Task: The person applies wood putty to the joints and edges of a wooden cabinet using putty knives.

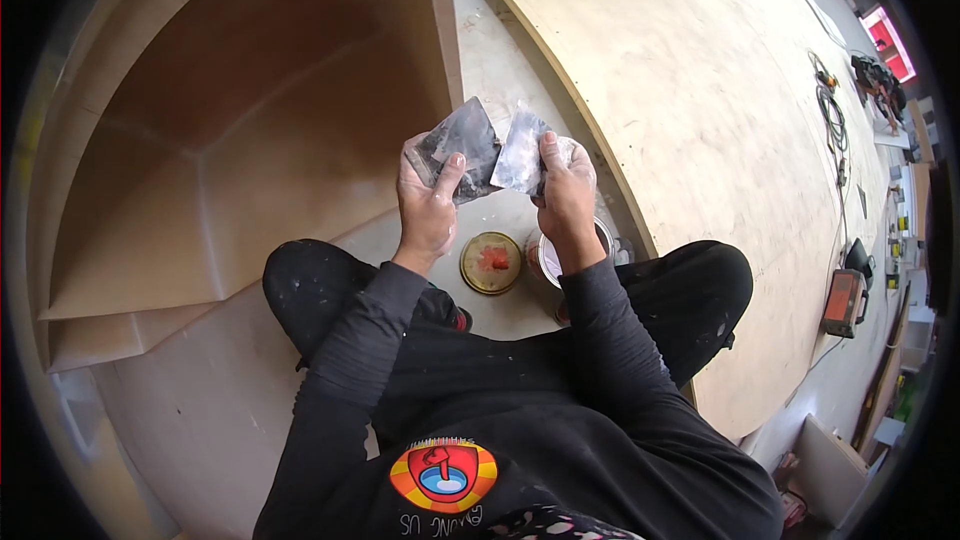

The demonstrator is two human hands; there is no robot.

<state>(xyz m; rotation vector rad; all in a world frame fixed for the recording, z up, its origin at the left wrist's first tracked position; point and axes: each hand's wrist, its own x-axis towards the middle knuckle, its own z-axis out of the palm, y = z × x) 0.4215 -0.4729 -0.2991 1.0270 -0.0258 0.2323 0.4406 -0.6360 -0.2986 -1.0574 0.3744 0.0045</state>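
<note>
My left hand (pixel 430 205) is closed round a dark, flat scraper plate (pixel 468 140) smeared with whitish paste, its thumb on top. In my right hand (pixel 572 195) is a second flat plate (pixel 520 155), lighter and also coated, gripped between thumb and fingers. The two plates are held up side by side, their near edges close together; whether they touch I cannot tell. White residue covers the fingers. Below the hands, a round lid (pixel 491 263) with a red smear lies on the floor, and an open can (pixel 550 262) is partly hidden behind my right wrist.
A large brown panel structure (pixel 270 130) stands at the left. To the right lies a wide pale wooden board (pixel 700 100). Beyond it are a coiled cable (pixel 830 120) and an orange-black device (pixel 845 302). A person (pixel 880 90) is at the far right.
</note>
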